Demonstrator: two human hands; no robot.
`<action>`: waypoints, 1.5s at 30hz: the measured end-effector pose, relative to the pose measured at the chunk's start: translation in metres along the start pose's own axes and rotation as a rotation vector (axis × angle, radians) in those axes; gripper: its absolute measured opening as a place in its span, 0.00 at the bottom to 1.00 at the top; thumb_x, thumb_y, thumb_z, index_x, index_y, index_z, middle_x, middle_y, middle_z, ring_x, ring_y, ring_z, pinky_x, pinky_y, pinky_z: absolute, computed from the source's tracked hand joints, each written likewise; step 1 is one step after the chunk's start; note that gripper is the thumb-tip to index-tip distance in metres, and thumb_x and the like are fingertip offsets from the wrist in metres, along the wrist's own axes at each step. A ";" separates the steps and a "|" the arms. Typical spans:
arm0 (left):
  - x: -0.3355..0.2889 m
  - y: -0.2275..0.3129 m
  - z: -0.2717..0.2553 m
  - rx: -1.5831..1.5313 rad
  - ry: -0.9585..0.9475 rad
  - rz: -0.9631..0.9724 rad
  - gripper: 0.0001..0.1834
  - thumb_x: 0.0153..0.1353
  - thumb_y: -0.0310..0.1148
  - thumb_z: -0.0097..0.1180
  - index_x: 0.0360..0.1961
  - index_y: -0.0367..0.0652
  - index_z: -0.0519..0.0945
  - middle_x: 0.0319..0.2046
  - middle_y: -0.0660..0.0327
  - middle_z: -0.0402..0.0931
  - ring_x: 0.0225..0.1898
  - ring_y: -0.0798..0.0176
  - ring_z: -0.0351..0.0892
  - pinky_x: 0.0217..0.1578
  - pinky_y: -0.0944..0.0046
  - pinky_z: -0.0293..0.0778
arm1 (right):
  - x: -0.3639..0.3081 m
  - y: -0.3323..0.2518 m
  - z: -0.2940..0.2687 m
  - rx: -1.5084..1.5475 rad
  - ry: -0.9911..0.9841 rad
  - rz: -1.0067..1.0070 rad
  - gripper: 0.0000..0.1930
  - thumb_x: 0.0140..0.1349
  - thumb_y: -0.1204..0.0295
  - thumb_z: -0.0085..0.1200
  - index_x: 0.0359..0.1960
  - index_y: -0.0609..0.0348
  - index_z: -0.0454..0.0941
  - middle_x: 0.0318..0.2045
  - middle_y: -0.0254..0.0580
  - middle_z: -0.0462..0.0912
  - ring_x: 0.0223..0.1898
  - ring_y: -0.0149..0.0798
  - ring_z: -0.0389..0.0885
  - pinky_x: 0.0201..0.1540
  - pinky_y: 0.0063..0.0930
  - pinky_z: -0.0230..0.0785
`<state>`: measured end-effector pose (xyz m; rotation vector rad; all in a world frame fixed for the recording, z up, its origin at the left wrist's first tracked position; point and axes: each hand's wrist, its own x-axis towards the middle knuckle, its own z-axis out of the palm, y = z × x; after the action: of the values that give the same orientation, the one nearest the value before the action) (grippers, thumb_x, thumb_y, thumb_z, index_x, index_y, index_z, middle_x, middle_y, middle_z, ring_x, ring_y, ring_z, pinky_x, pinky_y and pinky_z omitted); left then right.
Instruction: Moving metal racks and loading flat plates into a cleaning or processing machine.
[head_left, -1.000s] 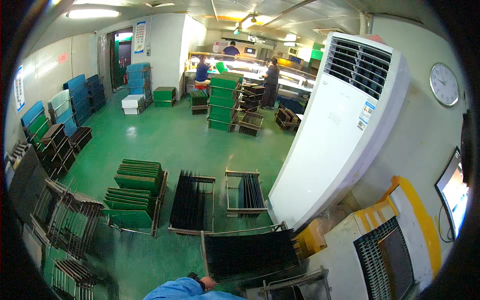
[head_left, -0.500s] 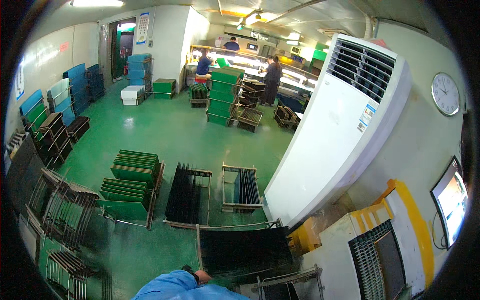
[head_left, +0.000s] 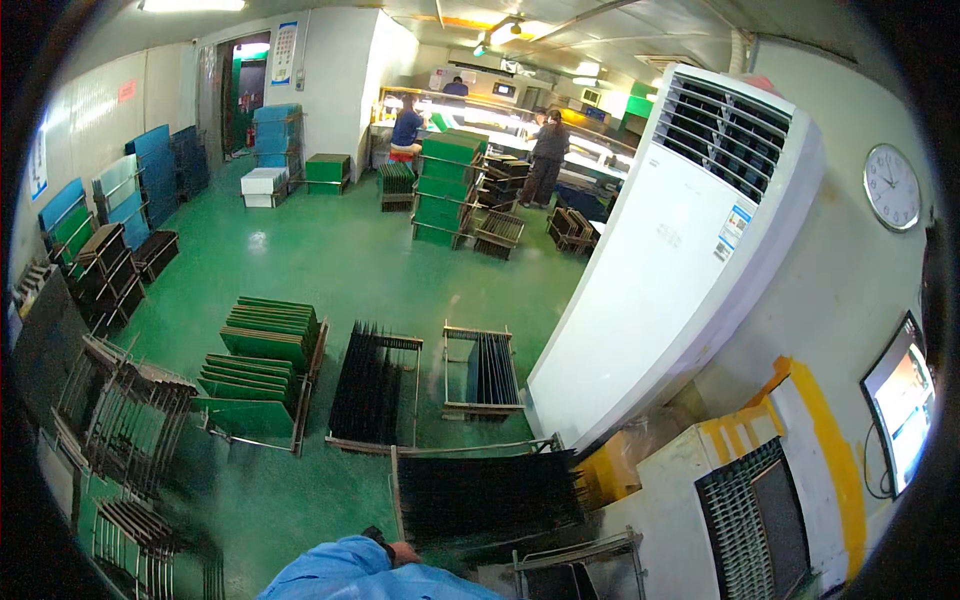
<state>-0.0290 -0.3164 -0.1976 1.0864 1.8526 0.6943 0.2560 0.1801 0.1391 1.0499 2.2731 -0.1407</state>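
Note:
At the lower edge, my left hand (head_left: 404, 553) shows just past a blue sleeve (head_left: 335, 570), with a dark band (head_left: 376, 537) at the wrist. Its fingers are mostly hidden behind the sleeve, so whether they are open or closed is unclear. Nearest to it stands a metal rack of dark panels (head_left: 490, 497), just to its right. Any contact between hand and rack cannot be made out. My right hand is out of view.
Racks of green boards (head_left: 250, 375) and black panels (head_left: 368, 390) stand on the green floor (head_left: 385, 265). Empty wire racks (head_left: 130, 430) are at left. A tall white air conditioner (head_left: 660, 260) leans into view at right. Several people work by a lit bench (head_left: 480, 115) far back.
The view has shifted very slightly. At the far bench, a person in dark clothes has changed posture, and another sits lower behind it. My hand stays in nearly the same place.

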 end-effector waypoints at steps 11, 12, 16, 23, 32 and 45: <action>0.003 0.003 -0.011 0.023 -0.095 0.296 0.17 0.61 0.47 0.49 0.49 0.60 0.79 0.40 0.49 0.79 0.42 0.46 0.78 0.39 0.48 0.73 | 0.022 0.019 0.050 -0.032 0.022 -0.026 0.20 0.67 0.59 0.38 0.52 0.53 0.75 0.59 0.51 0.67 0.61 0.50 0.64 0.64 0.44 0.56; 0.002 0.003 -0.001 0.051 0.006 0.201 0.18 0.60 0.50 0.49 0.47 0.59 0.81 0.41 0.50 0.79 0.42 0.46 0.78 0.41 0.49 0.73 | 0.025 0.025 0.061 -0.037 0.141 -0.078 0.19 0.66 0.58 0.38 0.48 0.54 0.76 0.56 0.52 0.69 0.58 0.50 0.66 0.61 0.44 0.58; 0.041 -0.001 0.027 -0.058 -0.144 -0.608 0.26 0.56 0.60 0.49 0.42 0.53 0.83 0.42 0.50 0.79 0.42 0.45 0.77 0.44 0.50 0.72 | 0.056 0.050 0.109 -0.082 0.620 -0.311 0.19 0.65 0.57 0.40 0.36 0.56 0.81 0.44 0.54 0.79 0.46 0.47 0.76 0.48 0.44 0.67; 0.028 0.004 0.033 0.055 0.084 -0.160 0.35 0.54 0.67 0.44 0.42 0.46 0.83 0.43 0.48 0.79 0.43 0.45 0.78 0.46 0.48 0.72 | 0.011 0.008 0.006 0.258 0.325 0.010 0.19 0.56 0.62 0.53 0.32 0.71 0.79 0.29 0.63 0.81 0.33 0.58 0.80 0.33 0.44 0.71; 0.028 0.034 0.032 -0.036 0.084 -0.541 0.39 0.50 0.70 0.46 0.35 0.41 0.84 0.38 0.47 0.80 0.42 0.44 0.79 0.42 0.47 0.73 | -0.027 -0.007 -0.032 0.232 0.244 0.065 0.21 0.57 0.60 0.52 0.41 0.70 0.78 0.40 0.64 0.80 0.41 0.61 0.78 0.42 0.47 0.70; 0.010 0.163 -0.010 0.285 0.015 -0.289 0.14 0.60 0.41 0.49 0.46 0.53 0.79 0.38 0.51 0.78 0.42 0.48 0.78 0.39 0.49 0.75 | 0.016 0.039 0.040 0.150 0.263 -0.293 0.17 0.57 0.63 0.48 0.40 0.64 0.78 0.42 0.61 0.79 0.44 0.62 0.76 0.44 0.50 0.69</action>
<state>0.0265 -0.2317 -0.0691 0.9599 2.1113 0.2770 0.2961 0.2031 0.1038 0.8418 2.6840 -0.3138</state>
